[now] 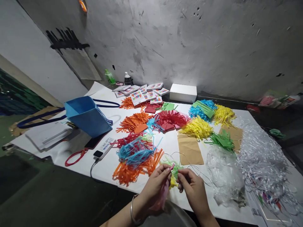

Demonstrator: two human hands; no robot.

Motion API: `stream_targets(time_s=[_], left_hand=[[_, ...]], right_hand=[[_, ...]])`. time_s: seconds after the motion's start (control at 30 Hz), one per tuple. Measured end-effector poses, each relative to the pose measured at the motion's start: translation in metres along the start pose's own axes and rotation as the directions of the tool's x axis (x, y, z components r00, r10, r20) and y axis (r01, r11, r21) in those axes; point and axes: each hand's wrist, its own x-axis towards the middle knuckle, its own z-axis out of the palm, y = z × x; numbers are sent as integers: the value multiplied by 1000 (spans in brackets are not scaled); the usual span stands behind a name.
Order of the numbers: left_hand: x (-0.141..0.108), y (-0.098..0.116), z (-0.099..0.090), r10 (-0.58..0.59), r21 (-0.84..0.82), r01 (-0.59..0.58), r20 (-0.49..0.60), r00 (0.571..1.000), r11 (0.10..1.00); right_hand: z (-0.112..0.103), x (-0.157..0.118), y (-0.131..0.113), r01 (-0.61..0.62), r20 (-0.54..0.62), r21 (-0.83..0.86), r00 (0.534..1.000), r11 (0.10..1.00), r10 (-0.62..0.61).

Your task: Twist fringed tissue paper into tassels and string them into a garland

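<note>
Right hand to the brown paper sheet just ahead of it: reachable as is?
Probably yes. The brown sheet lies flat just beyond the right hand with only thin string loops between. But both hands are pinching the small tassel, the left hand too, so the right must let go first.

Matt fringed paper tassels in orange (134, 123), red, yellow. Glossy shredded clear plastic film (260, 157). Flat brown kraft paper sheet (189, 149), dull. Blue matt fabric bag (87, 115). Rough scuffed grey plaster wall (189, 41).
</note>
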Motion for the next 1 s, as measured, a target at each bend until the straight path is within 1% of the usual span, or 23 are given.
stream_targets(time_s=[0.07, 0.23, 0.4, 0.5, 0.63, 0.8, 0.9, 0.93, 1.0], left_hand=[[1, 2, 3, -27, -40, 27, -1, 1000, 999], [3, 1, 1, -40, -57, 39, -16, 999, 998], [5, -5, 0, -37, -43, 36, -25, 999, 998], [5, -7, 0, -38, -31, 38, -6, 999, 999], [3, -7, 1, -32, -21, 31, -19, 999, 999], [1, -6, 4, -15, -40, 13, -35, 999, 999], [0, -8, 4, 21, 0, -21, -44, 999, 1000], [-1, -9, 3, 37, 31, -36, -34, 999, 999], [-2, -9, 0, 63, 134, -65, 19, 998, 989]], right_hand=[[1, -2, -2, 4, 19, -11, 1000, 1000, -4], [1, -6, -6, 47, 8, -89, 999, 995, -46], [-1, -7, -7, 68, -19, -128, 997, 989, -71], [-2, -8, -7, 74, -13, -154, 997, 985, -77], [-3, -9, -6, 102, -21, -169, 994, 980, -107], [-2, -8, -4, 117, -10, -236, 992, 965, -123], [-2, -7, -2, 95, 0, -227, 995, 969, -97], [-3, -7, -2, 82, 6, -207, 997, 975, -83], [-4, -6, -3, 40, 9, -137, 999, 990, -39]])
